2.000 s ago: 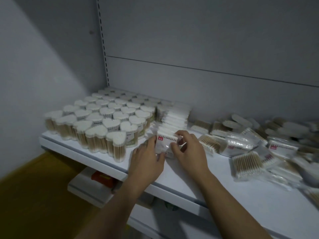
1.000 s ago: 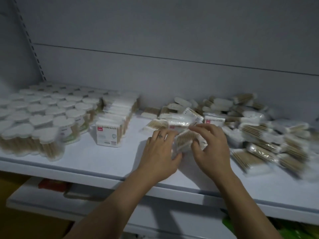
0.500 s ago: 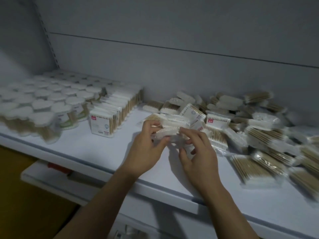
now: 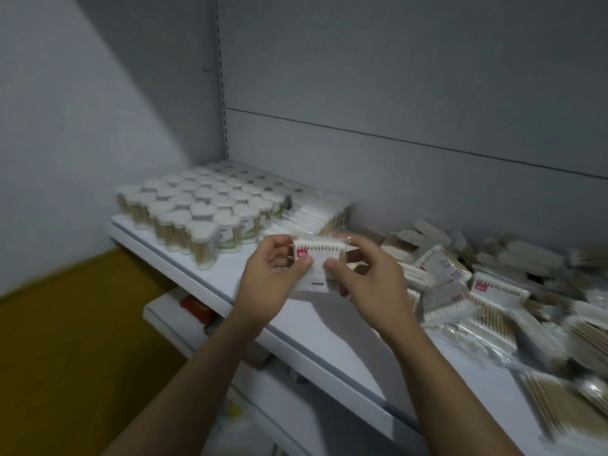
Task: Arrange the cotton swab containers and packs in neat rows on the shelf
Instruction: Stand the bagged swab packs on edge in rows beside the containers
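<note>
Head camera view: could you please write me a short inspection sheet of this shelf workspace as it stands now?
Surface: white shelf, bare strip along the front.
Job's things: heart-lidded containers in rows at left; row of packs beside them; one pack held above the shelf.
Clutter: loose pile of packs at right, unsorted.
Hands: left hand and right hand both grip the held pack.
Cables: nothing seen.
Surroundings: grey back panel; lower shelf; yellow floor.

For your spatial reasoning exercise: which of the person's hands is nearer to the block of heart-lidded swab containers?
Left. The left hand sits just right of the heart-lidded containers, gripping the swab pack; the right hand holds the pack's far side.
</note>
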Tool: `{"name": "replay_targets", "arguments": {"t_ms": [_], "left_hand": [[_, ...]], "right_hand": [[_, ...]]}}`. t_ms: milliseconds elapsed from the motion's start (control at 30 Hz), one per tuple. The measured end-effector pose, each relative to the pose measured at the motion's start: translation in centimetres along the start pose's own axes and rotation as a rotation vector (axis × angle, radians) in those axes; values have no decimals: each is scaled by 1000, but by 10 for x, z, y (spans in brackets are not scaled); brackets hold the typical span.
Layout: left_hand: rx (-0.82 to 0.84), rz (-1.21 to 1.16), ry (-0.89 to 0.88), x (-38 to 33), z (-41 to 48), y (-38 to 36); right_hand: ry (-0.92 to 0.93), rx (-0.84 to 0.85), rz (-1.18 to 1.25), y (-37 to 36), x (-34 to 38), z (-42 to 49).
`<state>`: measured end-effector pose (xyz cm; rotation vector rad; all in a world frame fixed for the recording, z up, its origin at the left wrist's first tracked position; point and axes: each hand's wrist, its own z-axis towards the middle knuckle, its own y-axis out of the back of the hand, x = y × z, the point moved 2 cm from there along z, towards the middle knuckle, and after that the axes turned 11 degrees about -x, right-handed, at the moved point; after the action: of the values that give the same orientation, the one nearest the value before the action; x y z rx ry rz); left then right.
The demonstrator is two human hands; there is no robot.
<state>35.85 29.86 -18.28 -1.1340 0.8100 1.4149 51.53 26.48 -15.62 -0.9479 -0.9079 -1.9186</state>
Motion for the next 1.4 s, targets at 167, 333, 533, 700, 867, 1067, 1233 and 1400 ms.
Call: {"name": "replay_targets", "arguments": {"t_ms": [167,333,533,700,867,1067,1233,1400], "left_hand": [[-56,150,-37,12,12,37],[-93,303,-90,22,15,58],[-54,310,30,22,19,72],[-21,142,31,6,21,73],[206,98,-138,-2,32,67],[26,378,-439,11,52,69],[10,642,-298,36,55,60],[-5,754,-253,42,51,46]], "right_hand": [[-46,136,15,-26,-4,0],[-14,143,-115,-52,-6,6],[-31,115,-23,-71,-4,18],[-64,94,70,-82,1,19],[-31,22,68,-90,13,34],[3,174,8,-101,13,43],[31,-20,-68,-82,11,56],[150,-43,-216,-69,14,60]]}}
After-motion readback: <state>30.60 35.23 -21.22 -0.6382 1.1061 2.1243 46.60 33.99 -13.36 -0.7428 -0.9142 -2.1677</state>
